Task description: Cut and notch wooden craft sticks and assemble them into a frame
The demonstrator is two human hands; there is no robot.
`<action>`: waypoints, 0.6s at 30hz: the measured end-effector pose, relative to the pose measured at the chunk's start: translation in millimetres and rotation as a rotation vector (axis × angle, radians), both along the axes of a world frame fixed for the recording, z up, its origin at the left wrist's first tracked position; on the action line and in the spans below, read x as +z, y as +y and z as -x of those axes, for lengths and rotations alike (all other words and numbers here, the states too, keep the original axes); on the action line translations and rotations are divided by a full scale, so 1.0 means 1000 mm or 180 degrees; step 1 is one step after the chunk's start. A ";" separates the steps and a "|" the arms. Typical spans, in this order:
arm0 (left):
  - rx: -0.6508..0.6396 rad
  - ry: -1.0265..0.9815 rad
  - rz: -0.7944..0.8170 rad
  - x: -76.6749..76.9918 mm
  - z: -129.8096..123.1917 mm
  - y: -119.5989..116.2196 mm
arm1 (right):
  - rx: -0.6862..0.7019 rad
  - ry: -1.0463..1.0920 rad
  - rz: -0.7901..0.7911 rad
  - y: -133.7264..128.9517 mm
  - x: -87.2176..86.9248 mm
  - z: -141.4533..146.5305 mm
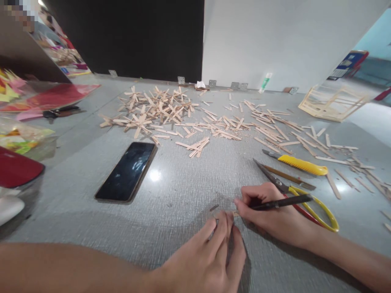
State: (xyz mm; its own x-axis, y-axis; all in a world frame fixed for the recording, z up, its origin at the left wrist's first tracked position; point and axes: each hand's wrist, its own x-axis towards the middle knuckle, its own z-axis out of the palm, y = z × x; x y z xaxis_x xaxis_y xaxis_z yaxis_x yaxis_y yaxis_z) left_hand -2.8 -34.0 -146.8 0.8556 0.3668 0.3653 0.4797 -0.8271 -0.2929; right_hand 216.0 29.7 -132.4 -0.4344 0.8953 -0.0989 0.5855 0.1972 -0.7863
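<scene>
My right hand is closed around a black pen, its tip end low over the table by the other hand's fingertips. Under the bunched fingertips of my left hand a small piece of wooden craft stick is pressed against the table; most of it is hidden. A dark sliver lies just beyond those fingers. Close to the right hand rest scissors with yellow and red handles, a thin brownish tool, and a yellow utility knife.
Star-shaped stick pieces are heaped at the back, with loose cut sticks spread rightward. A phone lies to the left. A small stick frame stands at the back right, and a glue tube leans on the white panel.
</scene>
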 end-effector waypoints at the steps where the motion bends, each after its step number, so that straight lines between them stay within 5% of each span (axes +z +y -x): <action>1: 0.0008 -0.0037 -0.0014 0.000 0.000 0.000 | -0.0004 0.0000 0.0008 0.000 0.000 0.000; 18: -0.0016 -0.0082 -0.0064 0.001 0.000 0.002 | -0.0019 0.0045 0.0100 -0.001 -0.001 -0.002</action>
State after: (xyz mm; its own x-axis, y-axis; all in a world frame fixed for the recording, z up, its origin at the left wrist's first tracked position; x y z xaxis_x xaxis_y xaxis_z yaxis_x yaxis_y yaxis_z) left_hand -2.3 -32.3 -146.1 0.8476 0.3548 0.3946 0.4831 -0.8236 -0.2972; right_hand 218.1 28.6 -133.2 -0.4305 0.8945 -0.1208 0.5754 0.1688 -0.8003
